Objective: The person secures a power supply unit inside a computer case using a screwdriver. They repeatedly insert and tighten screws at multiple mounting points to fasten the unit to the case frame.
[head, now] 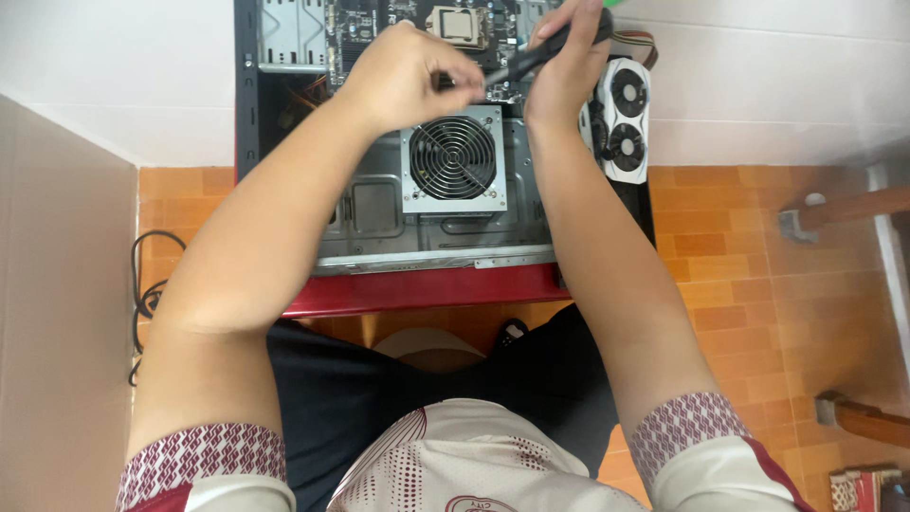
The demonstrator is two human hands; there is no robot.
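I look down at my two hands over an open computer case (284,142) that lies flat on the orange tile floor (739,275).

My left hand (403,76) is curled tight, and its fingers pinch one end of a black cable bundle (531,59). My right hand (569,62) is closed around the other part of that same bundle. The bundle runs between my two hands, tilted up toward the right one.

Just below my hands sits a grey power supply box with a round fan (453,158). Right behind my hands I see the green circuit board (379,19) with a square silver socket (460,24). Beside my right hand, leaning on the case edge, is a white card with two small fans (626,118). Far off to my left, a black wire (147,284) lies on the tiles.
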